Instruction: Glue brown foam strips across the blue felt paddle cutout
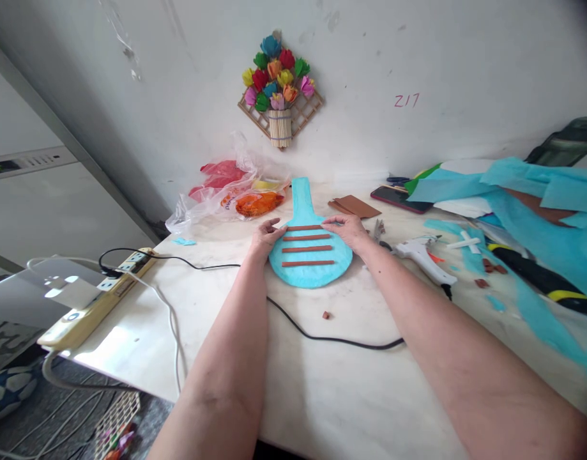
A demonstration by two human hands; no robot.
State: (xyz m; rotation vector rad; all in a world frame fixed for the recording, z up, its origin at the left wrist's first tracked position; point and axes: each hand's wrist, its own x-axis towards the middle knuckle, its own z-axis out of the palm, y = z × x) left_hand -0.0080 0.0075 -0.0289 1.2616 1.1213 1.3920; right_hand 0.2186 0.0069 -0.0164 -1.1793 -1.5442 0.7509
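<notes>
A flat, light-blue paddle shape [310,271] with a round body and a straight neck lies on the table, its neck pointing to the wall. Several thin brown strips [307,249] run across the body in parallel rows. At the left end of the topmost brown strip [304,228], my left hand [268,239] has its fingertips closed on the tip. My right hand [347,231] pinches the same strip near its right end, the palm over the paddle's edge. The undersides of the fingers are hidden.
A white glue gun [425,255], scissors [379,233], brown sheets [354,206], a phone [401,199], blue crepe paper [537,223] and a black-yellow tool handle [542,275] lie right. Plastic bags [240,191] and a power strip [101,297] are left. A black cable [322,337] crosses the table.
</notes>
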